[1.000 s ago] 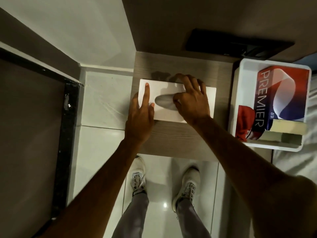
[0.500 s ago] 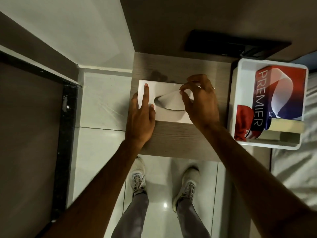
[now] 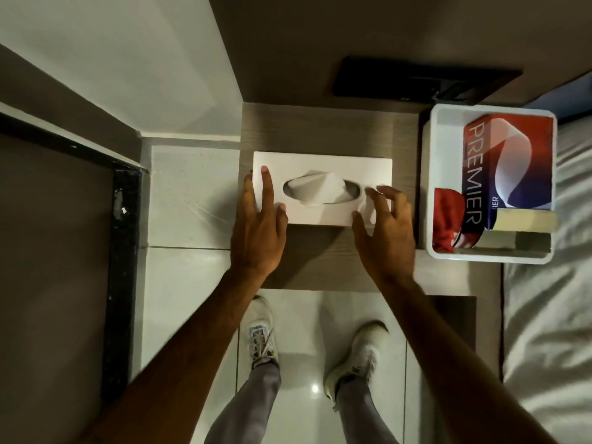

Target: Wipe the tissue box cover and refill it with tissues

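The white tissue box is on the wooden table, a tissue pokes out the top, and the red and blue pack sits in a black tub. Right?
Almost. The head view shows the tub is white, not black. The tissue box, tissue, wooden table and pack are right.

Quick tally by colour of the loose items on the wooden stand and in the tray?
White: 3 - rectangular tissue box cover, pulled-up tissue, plastic tray
Red-and-blue: 1 - PREMIER tissue pack
Red: 1 - cloth
Beige: 1 - sponge block
Total: 6
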Tool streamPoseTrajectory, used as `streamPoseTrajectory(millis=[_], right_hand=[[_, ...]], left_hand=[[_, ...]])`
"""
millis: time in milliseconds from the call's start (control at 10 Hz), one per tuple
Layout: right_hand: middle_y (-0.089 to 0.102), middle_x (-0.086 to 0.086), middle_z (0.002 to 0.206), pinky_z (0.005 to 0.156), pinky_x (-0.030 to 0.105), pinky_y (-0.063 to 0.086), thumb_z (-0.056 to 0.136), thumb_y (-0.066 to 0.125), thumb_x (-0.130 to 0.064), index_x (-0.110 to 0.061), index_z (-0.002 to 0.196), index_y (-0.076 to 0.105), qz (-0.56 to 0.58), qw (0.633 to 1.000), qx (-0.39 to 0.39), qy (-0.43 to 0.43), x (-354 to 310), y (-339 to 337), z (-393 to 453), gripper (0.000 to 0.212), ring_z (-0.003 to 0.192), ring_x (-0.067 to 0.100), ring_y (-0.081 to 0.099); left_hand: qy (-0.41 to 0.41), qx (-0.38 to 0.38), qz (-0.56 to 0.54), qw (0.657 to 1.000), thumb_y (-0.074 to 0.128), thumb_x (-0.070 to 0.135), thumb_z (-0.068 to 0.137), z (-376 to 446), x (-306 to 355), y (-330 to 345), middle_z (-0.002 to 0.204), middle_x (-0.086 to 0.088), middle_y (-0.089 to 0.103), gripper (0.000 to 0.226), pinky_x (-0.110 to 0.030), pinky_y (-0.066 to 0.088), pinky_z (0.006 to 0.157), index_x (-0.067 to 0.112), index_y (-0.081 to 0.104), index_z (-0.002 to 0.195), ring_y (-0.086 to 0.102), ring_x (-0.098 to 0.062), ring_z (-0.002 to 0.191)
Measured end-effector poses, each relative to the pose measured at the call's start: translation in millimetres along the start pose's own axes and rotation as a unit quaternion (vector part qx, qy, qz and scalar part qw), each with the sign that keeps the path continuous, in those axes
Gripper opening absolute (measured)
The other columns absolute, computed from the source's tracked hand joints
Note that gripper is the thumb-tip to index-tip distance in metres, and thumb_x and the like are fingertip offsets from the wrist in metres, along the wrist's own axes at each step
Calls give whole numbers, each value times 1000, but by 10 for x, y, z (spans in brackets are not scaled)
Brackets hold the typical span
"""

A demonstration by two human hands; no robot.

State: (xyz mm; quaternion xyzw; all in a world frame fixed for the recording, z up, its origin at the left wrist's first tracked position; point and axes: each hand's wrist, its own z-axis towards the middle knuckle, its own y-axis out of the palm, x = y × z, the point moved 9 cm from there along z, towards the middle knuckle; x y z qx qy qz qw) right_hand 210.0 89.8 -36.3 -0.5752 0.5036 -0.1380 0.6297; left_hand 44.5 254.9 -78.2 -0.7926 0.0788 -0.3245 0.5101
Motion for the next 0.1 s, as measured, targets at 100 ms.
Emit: streamPoseTrajectory(millis=[100], right_hand=[[49,4,147,100,46,55,95,64,-29,-22,143,53,45,998,43,1,-105,-405,-117,49,131,23,54]], left_hand=[[41,14,20,999,39,42,106,-107,136,-232,169,-13,12,68,-46,38,118,16,12,162,24,-34,154]])
